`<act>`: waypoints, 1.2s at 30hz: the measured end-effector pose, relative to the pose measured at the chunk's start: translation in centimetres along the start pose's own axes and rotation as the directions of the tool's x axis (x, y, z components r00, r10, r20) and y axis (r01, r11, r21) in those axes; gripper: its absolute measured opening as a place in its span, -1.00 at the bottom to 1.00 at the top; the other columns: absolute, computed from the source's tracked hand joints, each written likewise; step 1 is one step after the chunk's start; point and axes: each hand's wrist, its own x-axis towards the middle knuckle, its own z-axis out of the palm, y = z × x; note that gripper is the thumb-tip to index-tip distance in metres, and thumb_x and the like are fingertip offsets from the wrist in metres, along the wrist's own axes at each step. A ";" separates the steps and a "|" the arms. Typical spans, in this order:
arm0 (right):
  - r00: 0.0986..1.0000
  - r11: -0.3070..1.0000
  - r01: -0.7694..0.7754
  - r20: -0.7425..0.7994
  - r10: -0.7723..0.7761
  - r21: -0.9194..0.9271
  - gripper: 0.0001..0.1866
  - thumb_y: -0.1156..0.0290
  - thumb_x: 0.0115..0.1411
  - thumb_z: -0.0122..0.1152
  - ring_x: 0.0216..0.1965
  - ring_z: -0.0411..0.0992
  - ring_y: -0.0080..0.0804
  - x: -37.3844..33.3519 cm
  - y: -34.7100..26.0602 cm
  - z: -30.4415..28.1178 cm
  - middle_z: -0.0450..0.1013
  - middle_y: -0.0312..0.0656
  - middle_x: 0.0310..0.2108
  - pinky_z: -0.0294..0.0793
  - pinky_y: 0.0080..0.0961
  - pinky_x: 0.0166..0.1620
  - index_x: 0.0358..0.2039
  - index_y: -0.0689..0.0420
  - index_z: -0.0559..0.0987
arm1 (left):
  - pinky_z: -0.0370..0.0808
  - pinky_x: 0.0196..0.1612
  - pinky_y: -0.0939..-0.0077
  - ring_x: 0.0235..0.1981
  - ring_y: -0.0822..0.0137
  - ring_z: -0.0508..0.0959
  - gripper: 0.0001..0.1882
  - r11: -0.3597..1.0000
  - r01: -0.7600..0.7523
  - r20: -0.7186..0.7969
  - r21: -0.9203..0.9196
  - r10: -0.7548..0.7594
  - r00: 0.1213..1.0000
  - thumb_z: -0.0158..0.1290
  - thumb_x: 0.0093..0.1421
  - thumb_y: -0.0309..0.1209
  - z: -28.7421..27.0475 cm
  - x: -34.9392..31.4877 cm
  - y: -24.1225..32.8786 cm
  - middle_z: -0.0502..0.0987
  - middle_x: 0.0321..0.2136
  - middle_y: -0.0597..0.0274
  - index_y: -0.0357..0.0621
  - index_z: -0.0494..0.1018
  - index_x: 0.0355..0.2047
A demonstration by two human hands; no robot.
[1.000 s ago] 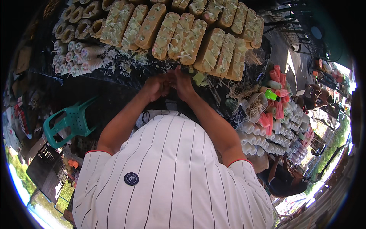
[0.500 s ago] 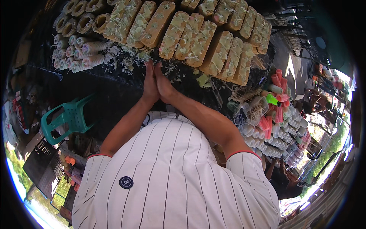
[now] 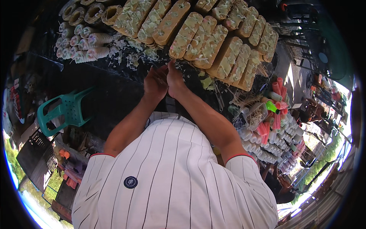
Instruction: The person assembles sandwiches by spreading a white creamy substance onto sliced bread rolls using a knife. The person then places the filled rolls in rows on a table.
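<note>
My left hand (image 3: 155, 84) is cupped in front of my chest, at the near edge of a dark work surface (image 3: 126, 78). My right hand (image 3: 175, 81) is close beside it, fingers pointing away from me. Both hands look loosely open, with nothing visible in them, though the inner palms are partly hidden. Just beyond my fingertips stand rows of long, rounded tan blocks (image 3: 187, 36), their tops covered in pale green scraps. Loose pale shavings (image 3: 133, 57) lie to the left of the blocks.
White spiral-ribbed sticks (image 3: 100, 39) are stacked at far left, near hollow tan tubes (image 3: 94, 14). A green plastic chair (image 3: 72, 108) stands at left. To the right are piled white cylinders (image 3: 263, 147), red pieces (image 3: 280, 86), a bright green bottle (image 3: 271, 106) and a tub (image 3: 257, 114).
My palms, pressed flat together before, have parted and my fingers have curled. The hands have moved slightly nearer to me and right in the picture, as the view shifted.
</note>
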 end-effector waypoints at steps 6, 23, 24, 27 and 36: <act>0.988 0.980 0.067 0.122 -0.090 0.186 -0.66 0.22 0.57 0.01 -0.14 0.59 -0.25 2.5 2.4 -3.5 0.59 -0.10 -0.16 0.58 -0.30 0.05 -0.10 0.24 0.61 | 0.40 0.30 0.05 0.12 -0.06 0.58 -0.49 0.998 -0.015 0.089 -0.068 0.021 0.996 -0.28 0.60 -0.16 -2.9 0.9 -1.0 0.64 -0.02 -0.10 -0.36 0.54 0.01; 0.782 0.449 0.416 0.059 -0.621 -0.791 -0.73 0.33 0.30 0.36 -0.03 0.64 -0.04 1.3 4.9 -11.8 0.66 0.01 -0.05 0.58 -0.25 0.06 -0.06 0.21 0.71 | 0.59 -0.04 0.00 -0.22 0.08 0.60 -0.70 0.994 -0.093 0.125 0.052 0.086 0.988 -0.04 0.46 -0.53 -5.8 3.8 0.0 0.57 -0.24 0.04 -0.21 0.34 0.17; 0.792 0.353 0.368 0.091 -0.604 -0.860 -0.75 0.35 0.30 0.35 -0.02 0.63 0.00 1.3 4.4 -11.4 0.65 0.04 -0.05 0.59 -0.22 0.05 -0.08 0.20 0.71 | 0.60 -0.04 -0.01 -0.23 0.09 0.60 -0.68 0.992 -0.099 0.148 0.075 0.087 0.985 -0.04 0.44 -0.54 -6.4 3.8 0.7 0.56 -0.24 0.04 -0.21 0.32 0.18; 0.813 0.081 0.265 0.177 -0.554 -0.961 -0.80 0.40 0.27 0.33 0.00 0.60 0.08 0.5 3.8 -10.8 0.62 0.05 -0.08 0.60 -0.12 0.03 -0.12 0.15 0.72 | 0.62 -0.01 -0.03 -0.18 0.06 0.63 -0.61 0.961 -0.094 0.112 0.261 0.067 0.991 0.00 0.41 -0.57 -6.5 3.3 2.3 0.58 -0.19 0.05 -0.22 0.30 0.22; 0.618 -0.158 0.541 0.518 -0.591 -0.826 -0.85 0.44 0.26 0.33 -0.08 0.61 0.00 2.0 2.7 -13.3 0.61 -0.03 -0.20 0.61 -0.12 -0.02 -0.18 0.12 0.74 | 0.51 0.36 -0.13 0.22 -0.08 0.57 -0.64 0.968 -0.088 0.049 0.236 0.079 0.996 -0.01 0.34 -0.71 -3.3 0.5 1.7 0.54 0.06 -0.09 -0.29 0.40 0.13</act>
